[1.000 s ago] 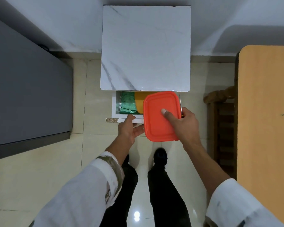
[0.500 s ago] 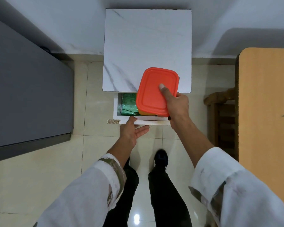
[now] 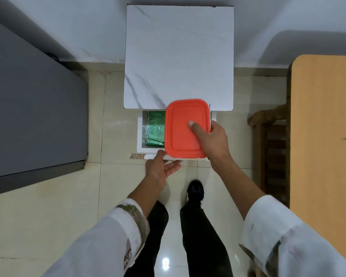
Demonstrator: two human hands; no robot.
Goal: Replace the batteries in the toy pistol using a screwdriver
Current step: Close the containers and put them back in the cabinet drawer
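Holds orange-lidded container (image 3: 185, 128) in right hand (image 3: 213, 141): thumb pressed flat on lid, fingers curled round its right edge and out of sight below. Carries container level, lid up, just left of that hand's palm, above open drawer (image 3: 140, 136); contents hidden under lid. Rests left hand (image 3: 161, 170) open, fingers straight and slightly spread, holding nothing, thumb tip at drawer's front edge, below container's near-left corner. Shows green plastic bag (image 3: 155, 128) inside drawer, beyond left hand and left of right hand, partly covered by container. Shows white marble-top cabinet (image 3: 178, 56) beyond both hands, drawer sticking out from under it. Has grey flat surface (image 3: 32, 108) well left of left hand, wooden bench (image 3: 324, 136) well right of right hand, dark wooden chair (image 3: 268, 132) between bench and right hand. Stands on pale tiled floor (image 3: 48, 216), black shoe (image 3: 196, 189) nearer than both hands.
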